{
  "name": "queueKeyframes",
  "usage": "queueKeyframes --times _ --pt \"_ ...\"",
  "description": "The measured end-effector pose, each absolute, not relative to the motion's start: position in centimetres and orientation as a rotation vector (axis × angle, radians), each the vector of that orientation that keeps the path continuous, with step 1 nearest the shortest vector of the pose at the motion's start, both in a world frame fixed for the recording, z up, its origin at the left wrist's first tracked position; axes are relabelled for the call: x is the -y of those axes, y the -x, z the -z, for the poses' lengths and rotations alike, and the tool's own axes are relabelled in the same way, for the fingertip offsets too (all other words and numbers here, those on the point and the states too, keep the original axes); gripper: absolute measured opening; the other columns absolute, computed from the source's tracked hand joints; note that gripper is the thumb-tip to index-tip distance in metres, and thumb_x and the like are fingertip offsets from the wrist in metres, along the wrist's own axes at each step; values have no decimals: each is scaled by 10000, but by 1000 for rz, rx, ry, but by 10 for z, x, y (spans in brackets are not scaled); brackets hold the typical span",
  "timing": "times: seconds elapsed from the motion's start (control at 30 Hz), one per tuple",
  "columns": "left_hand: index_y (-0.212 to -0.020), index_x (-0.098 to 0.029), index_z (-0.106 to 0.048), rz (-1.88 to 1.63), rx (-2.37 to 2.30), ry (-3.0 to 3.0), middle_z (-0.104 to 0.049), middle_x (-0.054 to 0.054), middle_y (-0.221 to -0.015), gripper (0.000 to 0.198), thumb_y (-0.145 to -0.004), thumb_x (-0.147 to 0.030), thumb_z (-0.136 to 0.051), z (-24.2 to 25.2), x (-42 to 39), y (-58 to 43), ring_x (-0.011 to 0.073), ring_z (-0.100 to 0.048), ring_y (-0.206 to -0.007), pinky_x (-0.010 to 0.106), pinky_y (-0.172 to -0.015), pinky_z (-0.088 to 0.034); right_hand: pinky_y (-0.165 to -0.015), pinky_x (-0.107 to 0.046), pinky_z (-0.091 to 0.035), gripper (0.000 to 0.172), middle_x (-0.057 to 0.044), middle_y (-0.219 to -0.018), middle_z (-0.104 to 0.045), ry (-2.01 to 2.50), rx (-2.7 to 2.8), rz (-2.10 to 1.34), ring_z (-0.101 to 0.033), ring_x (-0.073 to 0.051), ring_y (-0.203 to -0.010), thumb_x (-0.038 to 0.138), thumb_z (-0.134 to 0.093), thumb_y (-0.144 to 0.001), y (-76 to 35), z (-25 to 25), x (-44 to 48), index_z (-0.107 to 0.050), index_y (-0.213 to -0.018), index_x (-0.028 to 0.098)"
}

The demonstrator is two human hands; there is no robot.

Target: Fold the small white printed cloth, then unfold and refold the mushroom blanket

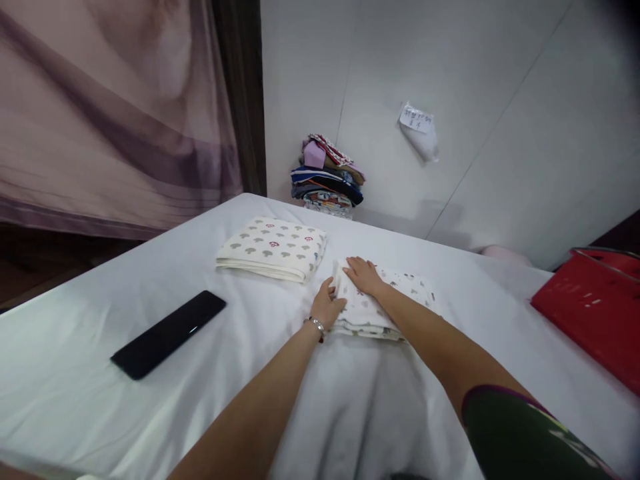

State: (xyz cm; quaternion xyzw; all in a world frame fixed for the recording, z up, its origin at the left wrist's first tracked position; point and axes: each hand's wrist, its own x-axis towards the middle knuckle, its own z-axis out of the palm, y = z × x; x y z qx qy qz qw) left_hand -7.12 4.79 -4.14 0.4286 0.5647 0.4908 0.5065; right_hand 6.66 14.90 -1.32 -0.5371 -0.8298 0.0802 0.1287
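A folded white cloth (407, 283) with a small scattered print lies in several layers in front of me. My right hand (364, 275) rests flat on its upper left part, fingers stretched out. At the cloth's left edge is my left hand (327, 307), thumb and fingers apart, touching the side of the stack; a silvery bracelet (316, 327) circles that wrist. Just beyond, to the left, sits a second folded cloth (275, 247), cream with grey and red mushroom-like motifs. My right forearm covers part of the nearer cloth.
A white sheet (240, 413) covers the surface, wrinkled near me. A black phone-like slab (169, 335) lies at left. Stacked clothes (327, 177) stand by the wall behind. A red bag (595, 307) is at right, and a pinkish curtain (115, 120) hangs at left.
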Motion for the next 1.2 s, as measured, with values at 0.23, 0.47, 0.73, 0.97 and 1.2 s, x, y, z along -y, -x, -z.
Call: queueKeyframes --times 0.23,0.47,0.73,0.97,1.2 --pt "-1188 -197 -501 -1186 -1483 -1317 -614 71 -1093 534 -661 -169 -581 46 -44 68 158 -598 -810 301 -782 -477 -865 -285 -359 380 -92 -1137 -606 1677 2322 -230 -508 -194 -1075 354 -289 -919 -66 -12 -144 -600 -1043 174" --pt "-1027 -199 -552 -1179 -1541 -1371 -653 40 -953 343 -685 -225 -555 39 -38 68 175 -602 -811 298 -748 -455 -583 -270 -418 446 -79 -689 -659 1907 2337 -442 -616 -206 -658 572 -512 -762 -40 -28 -146 -607 -870 149" --pt "-780 -207 -523 -1153 -1597 -1349 -565 -33 -618 152 -674 -298 -582 36 -36 66 134 -525 -587 260 -609 -396 -527 -293 -469 370 -103 -735 -677 1996 2220 -662 -632 -217 -573 260 -677 -615 -28 -22 -145 -588 -953 138" --pt "-640 -199 -479 -1116 -1638 -1484 -517 -25 -655 217 -703 -385 -570 33 -36 66 133 -488 -647 253 -639 -365 -437 -228 -449 336 -26 -704 -659 1864 2017 -844 -579 -134 -478 221 -545 -714 -50 -4 -142 -547 -1044 154" --pt "-517 -188 -366 -1115 -1629 -1630 -477 -9 -714 313 -712 -352 -548 32 -37 67 136 -479 -723 260 -704 -354 -451 -227 -415 367 -11 -696 -629 1765 2003 -852 -524 -117 -469 345 -538 -761 -47 -3 -130 -540 -1081 166"
